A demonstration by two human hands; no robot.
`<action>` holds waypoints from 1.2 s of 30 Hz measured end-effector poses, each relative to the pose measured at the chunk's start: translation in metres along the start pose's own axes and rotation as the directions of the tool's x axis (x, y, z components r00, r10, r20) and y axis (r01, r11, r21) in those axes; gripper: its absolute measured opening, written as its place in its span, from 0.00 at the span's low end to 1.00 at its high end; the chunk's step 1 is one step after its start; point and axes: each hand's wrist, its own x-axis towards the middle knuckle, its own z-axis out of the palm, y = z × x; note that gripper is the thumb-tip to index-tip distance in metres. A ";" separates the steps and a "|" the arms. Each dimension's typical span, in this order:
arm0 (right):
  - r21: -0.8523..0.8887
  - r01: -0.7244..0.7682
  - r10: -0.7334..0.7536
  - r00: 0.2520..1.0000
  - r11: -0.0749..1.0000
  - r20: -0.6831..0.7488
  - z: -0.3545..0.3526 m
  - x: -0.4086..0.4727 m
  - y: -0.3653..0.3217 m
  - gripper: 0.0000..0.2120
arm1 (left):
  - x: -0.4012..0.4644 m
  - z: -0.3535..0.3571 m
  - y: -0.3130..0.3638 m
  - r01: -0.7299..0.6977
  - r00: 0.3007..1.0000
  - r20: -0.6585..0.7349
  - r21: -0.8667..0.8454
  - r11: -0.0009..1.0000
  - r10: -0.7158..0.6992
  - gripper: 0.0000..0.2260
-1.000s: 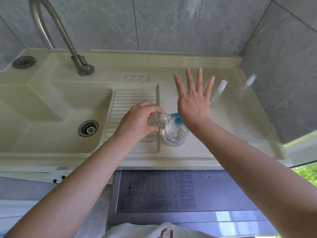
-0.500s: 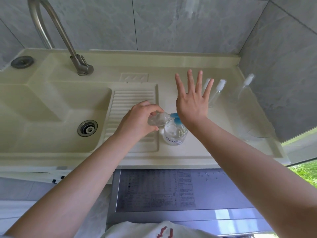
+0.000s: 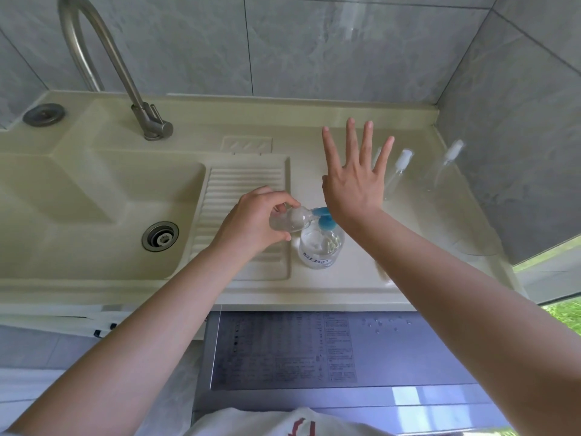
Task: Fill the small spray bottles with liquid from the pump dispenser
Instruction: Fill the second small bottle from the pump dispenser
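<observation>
Left hand: I see my left hand [image 3: 261, 220] curled round a small clear plastic spray bottle [image 3: 290, 219], thumb below and fingers over the top, holding it tipped on its side.
Small bottle: its open neck points right and meets the blue spout of the pump; there is clear liquid inside it, though I cannot tell how full it is.
Right hand: my right hand [image 3: 353, 180] is spread flat, fingers straight and fanned apart, gripping nothing; the heel of the palm sits over the blue pump head.
Pump dispenser: the round clear pump dispenser with a blue pump top [image 3: 320, 243] stands upright on the cream bench [image 3: 361, 278], directly under the heel of my right hand and just right of my left hand's knuckles. It has dark lettering on its front, too small for me to read.
Other bottles: beyond my right fingers stand slim clear spray bottles with white caps; one [image 3: 397, 173] just right of my little finger, another [image 3: 446, 165] further right near the grey tiled wall [image 3: 518, 136], and one more partly hidden behind my fingers.
Left of my hands: a ribbed cream draining board [image 3: 239, 184] lies beneath my left hand, with the cream sink basin [image 3: 78, 199] and its metal drain [image 3: 159, 236] further left.
Beyond my left hand: a curved steel tap [image 3: 125, 80] rises from the back ledge.
</observation>
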 end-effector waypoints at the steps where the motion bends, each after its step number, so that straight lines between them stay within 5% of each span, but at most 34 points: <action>1: -0.006 0.005 -0.005 1.000 1.000 -0.020 -0.001 0.001 0.000 0.41 | 0.000 0.000 0.001 -0.001 1.000 0.001 -0.013 1.000 0.001 0.25; 21: 0.128 -0.057 0.041 0.991 0.990 0.130 0.004 -0.007 -0.004 0.34 | 0.001 -0.005 0.009 0.039 0.998 0.047 -0.039 0.999 -0.037 0.25; 28: 0.086 0.056 -0.045 0.992 0.995 -0.119 -0.006 -0.002 -0.001 0.41 | 0.001 -0.004 0.007 0.027 1.000 0.004 -0.040 0.999 -0.027 0.25; 36: 0.032 0.012 -0.009 0.997 0.999 -0.078 -0.006 -0.005 -0.001 0.41 | 0.002 -0.001 0.007 0.013 1.000 0.002 -0.032 0.999 -0.013 0.25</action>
